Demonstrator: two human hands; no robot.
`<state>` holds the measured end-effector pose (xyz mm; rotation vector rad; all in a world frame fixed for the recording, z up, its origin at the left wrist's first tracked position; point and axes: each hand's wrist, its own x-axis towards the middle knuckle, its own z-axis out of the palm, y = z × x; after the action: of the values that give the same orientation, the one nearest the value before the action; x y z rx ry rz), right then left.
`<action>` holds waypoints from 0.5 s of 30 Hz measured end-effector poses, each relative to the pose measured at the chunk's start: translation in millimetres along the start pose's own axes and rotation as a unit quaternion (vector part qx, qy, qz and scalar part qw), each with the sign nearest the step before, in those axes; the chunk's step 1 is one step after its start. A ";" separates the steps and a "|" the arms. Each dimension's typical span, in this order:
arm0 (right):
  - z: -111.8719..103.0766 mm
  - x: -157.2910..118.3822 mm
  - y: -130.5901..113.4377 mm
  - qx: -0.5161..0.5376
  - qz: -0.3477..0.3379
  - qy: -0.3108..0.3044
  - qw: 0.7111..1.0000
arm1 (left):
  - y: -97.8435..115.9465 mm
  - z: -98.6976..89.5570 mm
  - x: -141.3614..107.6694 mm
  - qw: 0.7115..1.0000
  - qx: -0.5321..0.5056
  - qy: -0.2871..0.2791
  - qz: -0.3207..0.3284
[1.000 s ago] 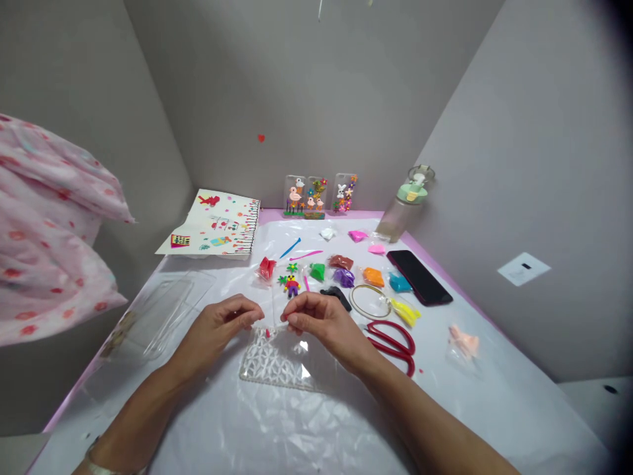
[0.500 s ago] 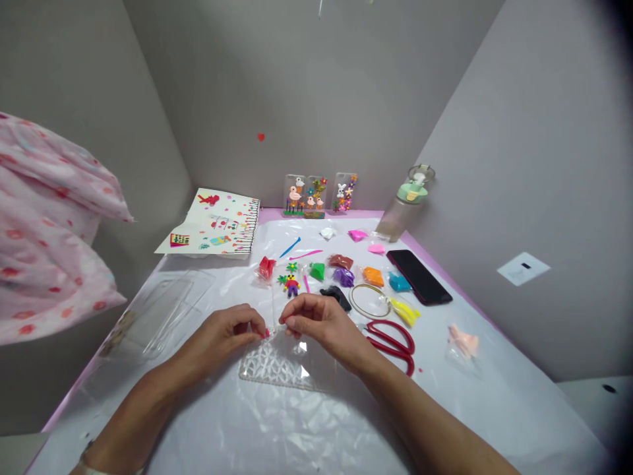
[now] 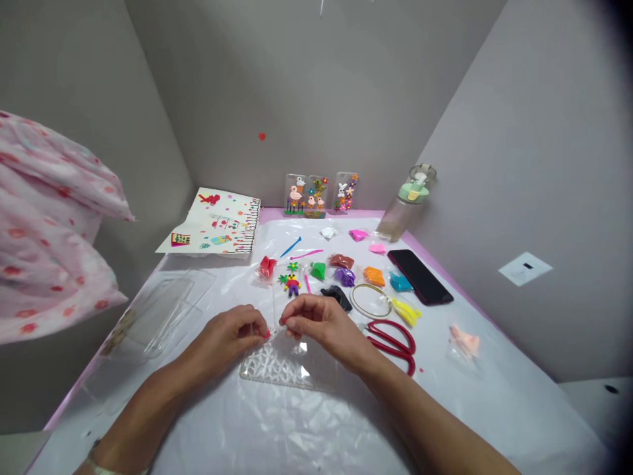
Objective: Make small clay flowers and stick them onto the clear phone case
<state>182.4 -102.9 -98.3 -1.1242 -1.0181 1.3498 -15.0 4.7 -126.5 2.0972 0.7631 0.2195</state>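
My left hand (image 3: 241,330) pinches a small piece of red clay (image 3: 268,334) between thumb and fingertips. Close beside it, the thumb and index finger of my right hand (image 3: 316,323) are pressed together, with a speck of red clay (image 3: 283,322) just showing at their tips. Beneath both hands a clear phone case (image 3: 287,373) with a patterned left part lies flat on the sheet; my hands hide its far edge. Beyond them is a small clay figure (image 3: 292,285) in red and purple. A bag of red clay (image 3: 267,268) lies behind my left hand.
Red-handled scissors (image 3: 395,343), a gold ring (image 3: 370,300) and a black phone (image 3: 419,277) lie to the right. Several bagged clays, such as orange clay (image 3: 374,276), spread behind. A bottle (image 3: 403,208) stands at the back; clear cases (image 3: 163,310) lie left.
Hardly anything differs. Both hands keep their pinch over the case, and the whole view has shifted very slightly.
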 end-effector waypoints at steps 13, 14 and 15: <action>0.3 -1.4 0.4 -0.022 0.009 -0.001 1.000 | 0.7 0.6 -2.0 1.000 -0.009 0.006 0.018; 0.2 -1.1 0.8 -0.022 0.010 0.001 1.000 | 0.4 0.7 -2.3 1.000 -0.018 0.008 0.019; 0.2 -0.9 1.2 -0.019 0.009 0.003 1.000 | 0.0 0.8 -2.6 0.999 -0.024 0.010 0.019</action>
<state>182.0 -103.9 -99.4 -1.1690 -1.0349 1.3456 -16.7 2.6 -126.7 2.0676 0.7228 0.2772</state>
